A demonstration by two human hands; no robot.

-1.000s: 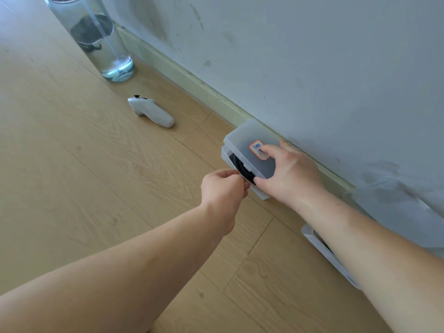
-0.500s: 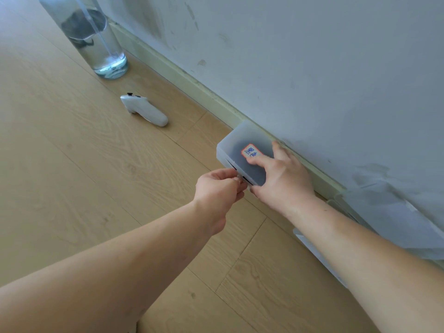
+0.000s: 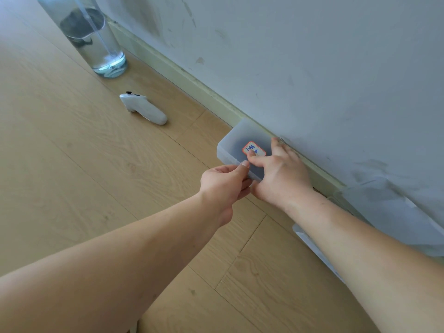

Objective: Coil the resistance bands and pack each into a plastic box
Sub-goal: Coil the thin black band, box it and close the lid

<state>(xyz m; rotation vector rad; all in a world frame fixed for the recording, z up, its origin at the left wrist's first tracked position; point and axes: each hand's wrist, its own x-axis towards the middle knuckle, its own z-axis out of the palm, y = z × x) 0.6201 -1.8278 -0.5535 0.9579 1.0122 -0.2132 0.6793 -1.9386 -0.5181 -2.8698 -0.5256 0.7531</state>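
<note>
A translucent plastic box (image 3: 236, 140) with an orange-rimmed label (image 3: 252, 148) lies on the wooden floor against the baseboard. Its lid is down, and a dark coiled band shows faintly through it. At the box's front edge, my left hand (image 3: 223, 186) pinches with the thumb on top and the fingers curled below. My right hand (image 3: 281, 174) lies over the lid, index finger bent onto the label and thumb at the front edge beside my left hand.
A second translucent box (image 3: 310, 239) lies at the right, partly behind my right forearm, its raised lid (image 3: 396, 212) leaning on the wall. A white handheld controller (image 3: 144, 109) and a clear water bottle (image 3: 96, 44) sit farther left along the wall.
The lid, held raised by my right hand a second ago with the black band visible inside, has come down flat. My left hand has moved to the box's front edge.
</note>
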